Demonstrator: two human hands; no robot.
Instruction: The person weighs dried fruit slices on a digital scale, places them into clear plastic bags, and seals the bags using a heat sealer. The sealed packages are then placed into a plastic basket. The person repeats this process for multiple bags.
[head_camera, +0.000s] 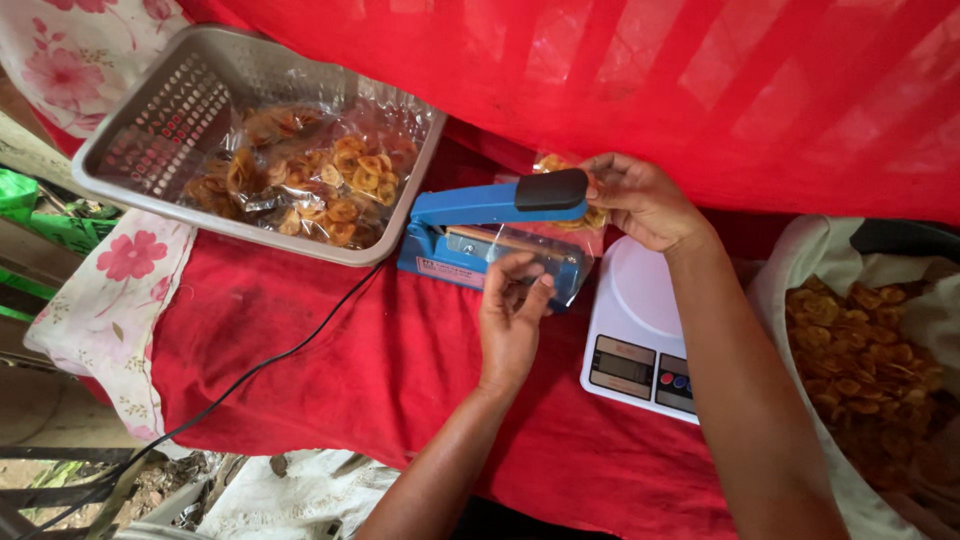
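Observation:
A blue heat sealer (470, 232) with a black handle stands open on the red cloth. A clear plastic bag of yellow chips (560, 240) lies across its sealing bar. My left hand (512, 312) pinches the bag's open end at the near side of the sealer. My right hand (640, 200) holds the filled part of the bag behind the sealer, right beside the black handle. The chips in the bag are mostly hidden by the sealer arm and my right hand.
A grey plastic basket (150, 130) at the back left holds several sealed chip bags (310, 180). A white digital scale (640, 330) sits under my right forearm. A white sack of loose chips (860, 370) is at right. A black cord (250, 370) runs across the red cloth.

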